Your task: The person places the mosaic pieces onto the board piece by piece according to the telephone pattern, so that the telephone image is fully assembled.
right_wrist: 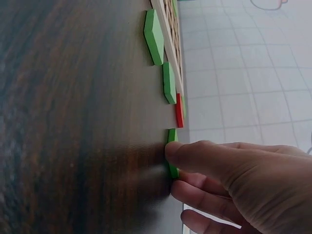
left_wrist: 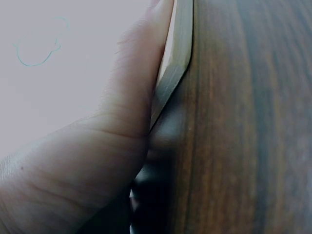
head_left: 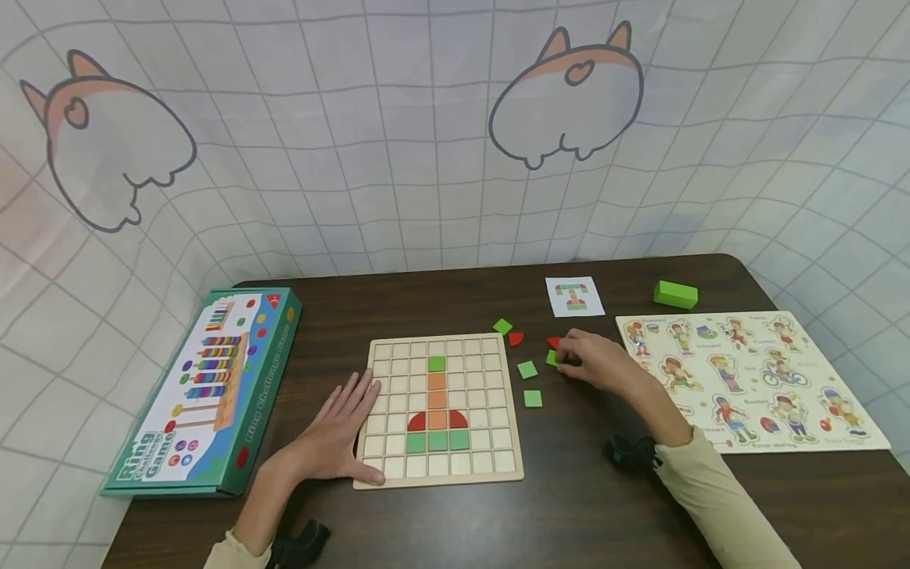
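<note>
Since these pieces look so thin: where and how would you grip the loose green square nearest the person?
Probably by two opposite edges, coming from above: the green square lies flat, apart from the wooden board, leaving its edges free.

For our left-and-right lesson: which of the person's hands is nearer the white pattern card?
Right: the right hand is below the card in the head view, touching a green tile; the left hand rests on the grid board, farther away.
</note>
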Motion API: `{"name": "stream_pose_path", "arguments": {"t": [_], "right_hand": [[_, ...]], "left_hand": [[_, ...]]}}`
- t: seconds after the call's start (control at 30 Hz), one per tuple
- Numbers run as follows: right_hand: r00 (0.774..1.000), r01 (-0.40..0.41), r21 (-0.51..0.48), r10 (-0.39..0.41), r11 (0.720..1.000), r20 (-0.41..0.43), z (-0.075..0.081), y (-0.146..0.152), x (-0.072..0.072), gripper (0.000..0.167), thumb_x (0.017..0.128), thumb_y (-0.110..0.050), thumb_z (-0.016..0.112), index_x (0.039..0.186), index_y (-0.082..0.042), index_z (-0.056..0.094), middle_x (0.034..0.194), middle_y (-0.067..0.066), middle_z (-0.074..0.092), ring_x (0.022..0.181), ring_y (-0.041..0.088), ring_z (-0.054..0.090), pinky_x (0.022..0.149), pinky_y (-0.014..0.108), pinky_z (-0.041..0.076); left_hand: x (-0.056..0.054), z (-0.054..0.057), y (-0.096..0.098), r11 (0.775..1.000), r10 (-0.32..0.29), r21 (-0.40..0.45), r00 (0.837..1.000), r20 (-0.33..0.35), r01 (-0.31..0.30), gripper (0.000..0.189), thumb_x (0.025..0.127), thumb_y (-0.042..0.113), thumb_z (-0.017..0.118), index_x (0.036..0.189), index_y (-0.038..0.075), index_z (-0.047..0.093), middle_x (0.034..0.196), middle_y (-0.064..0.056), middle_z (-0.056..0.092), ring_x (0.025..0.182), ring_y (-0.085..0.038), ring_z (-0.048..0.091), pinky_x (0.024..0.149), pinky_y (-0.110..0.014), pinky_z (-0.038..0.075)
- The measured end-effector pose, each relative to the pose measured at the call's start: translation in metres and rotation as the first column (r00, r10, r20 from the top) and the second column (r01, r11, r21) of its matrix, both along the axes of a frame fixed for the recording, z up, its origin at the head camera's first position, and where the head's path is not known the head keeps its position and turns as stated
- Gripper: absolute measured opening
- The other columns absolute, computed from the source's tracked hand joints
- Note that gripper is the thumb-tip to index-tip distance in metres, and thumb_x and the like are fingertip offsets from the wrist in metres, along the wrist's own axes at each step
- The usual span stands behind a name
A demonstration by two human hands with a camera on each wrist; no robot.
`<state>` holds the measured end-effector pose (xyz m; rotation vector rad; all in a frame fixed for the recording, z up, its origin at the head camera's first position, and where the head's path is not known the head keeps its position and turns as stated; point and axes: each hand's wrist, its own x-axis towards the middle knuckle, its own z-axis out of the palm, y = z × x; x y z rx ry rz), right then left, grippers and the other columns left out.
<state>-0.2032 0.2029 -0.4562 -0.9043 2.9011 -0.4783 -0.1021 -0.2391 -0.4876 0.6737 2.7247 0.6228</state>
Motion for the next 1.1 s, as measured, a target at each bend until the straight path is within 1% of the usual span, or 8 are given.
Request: {"name": "stream_pose_path", "arguments": {"t": [0.2, 0.37, 0.47, 0.57, 0.7, 0.9, 1.0, 1.1], "right_hand": [[0.999, 0.034, 0.016, -0.034, 0.999, 0.035, 0.001, -0.002, -0.002, 0.006, 0.086, -0.015, 0.073, 0.09, -0.013, 0.069, 0.092, 0.005, 0.062, 0.074, 0.015, 0.055, 0.067, 0.034, 0.049], [0.998, 0.033, 0.001, -0.033, 0.999, 0.058, 0.002, -0.001, -0.004, 0.006, 0.086, -0.014, 0.071, 0.092, -0.012, 0.07, 0.093, 0.005, 0.063, 0.075, 0.014, 0.056, 0.068, 0.035, 0.049], [0.998, 0.023, -0.037, -0.021, 0.999, 0.058, 0.004, -0.001, -0.005, 0.008, 0.086, -0.014, 0.071, 0.094, -0.011, 0.071, 0.094, 0.004, 0.063, 0.077, 0.014, 0.058, 0.069, 0.034, 0.05], [0.999, -0.004, -0.117, 0.01, 0.993, 0.053, 0.009, -0.009, -0.003, 0.012, 0.086, -0.013, 0.071, 0.098, -0.01, 0.071, 0.095, 0.004, 0.063, 0.081, 0.014, 0.061, 0.072, 0.035, 0.052], [0.994, -0.086, -0.195, 0.097, 0.977, 0.049, 0.014, -0.035, -0.001, 0.015, 0.088, -0.015, 0.07, 0.102, -0.011, 0.071, 0.1, 0.004, 0.063, 0.085, 0.016, 0.062, 0.074, 0.034, 0.052], [0.972, -0.205, -0.164, 0.22, 0.965, 0.082, 0.015, -0.091, -0.003, 0.014, 0.092, -0.014, 0.065, 0.104, -0.012, 0.071, 0.107, 0.003, 0.064, 0.089, 0.015, 0.063, 0.077, 0.029, 0.053], [0.967, -0.226, -0.134, 0.239, 0.965, 0.088, 0.014, -0.113, -0.006, 0.015, 0.093, -0.015, 0.063, 0.105, -0.011, 0.071, 0.109, 0.004, 0.064, 0.091, 0.015, 0.062, 0.08, 0.028, 0.053], [0.967, -0.232, -0.116, 0.241, 0.966, 0.078, 0.012, -0.126, -0.01, 0.015, 0.093, -0.015, 0.063, 0.105, -0.011, 0.071, 0.109, 0.004, 0.064, 0.087, 0.014, 0.06, 0.079, 0.026, 0.052]], "left_hand": [[-0.001, -0.002, 0.0, 1.0, 0.006, -0.01, 1.0, -0.002, -0.006, 0.133, 0.064, 0.071, 0.075, 0.157, 0.008, 0.003, 0.165, -0.014, -0.004, 0.151, -0.04, -0.002, 0.117, -0.061, 0.007], [-0.002, -0.002, 0.001, 1.0, 0.008, 0.005, 1.0, -0.003, -0.008, 0.133, 0.064, 0.07, 0.075, 0.157, 0.008, 0.004, 0.165, -0.015, -0.003, 0.151, -0.041, -0.001, 0.117, -0.062, 0.007], [-0.001, -0.002, 0.001, 1.0, 0.004, -0.001, 1.0, -0.002, -0.004, 0.133, 0.064, 0.071, 0.074, 0.157, 0.009, 0.003, 0.165, -0.014, -0.004, 0.151, -0.04, -0.002, 0.117, -0.062, 0.007], [0.0, -0.002, 0.001, 1.0, -0.001, 0.0, 1.0, -0.003, 0.001, 0.133, 0.064, 0.071, 0.075, 0.157, 0.008, 0.003, 0.165, -0.014, -0.005, 0.151, -0.04, -0.003, 0.116, -0.061, 0.006], [0.002, 0.001, 0.0, 1.0, 0.001, 0.003, 1.0, -0.005, -0.001, 0.133, 0.063, 0.07, 0.076, 0.157, 0.007, 0.004, 0.165, -0.016, -0.003, 0.151, -0.042, -0.001, 0.116, -0.061, 0.006], [0.004, 0.002, -0.001, 1.0, 0.012, -0.007, 1.0, -0.009, -0.012, 0.133, 0.063, 0.071, 0.075, 0.157, 0.007, 0.005, 0.165, -0.016, -0.002, 0.151, -0.041, -0.002, 0.116, -0.061, 0.006], [0.003, 0.002, -0.001, 1.0, 0.011, -0.005, 1.0, -0.019, -0.011, 0.133, 0.063, 0.071, 0.075, 0.157, 0.007, 0.006, 0.165, -0.016, -0.001, 0.151, -0.041, -0.001, 0.116, -0.061, 0.006], [0.0, 0.001, 0.001, 1.0, 0.004, -0.009, 1.0, -0.015, -0.005, 0.133, 0.064, 0.071, 0.075, 0.157, 0.007, 0.005, 0.165, -0.016, -0.002, 0.151, -0.041, -0.001, 0.117, -0.061, 0.006]]}}
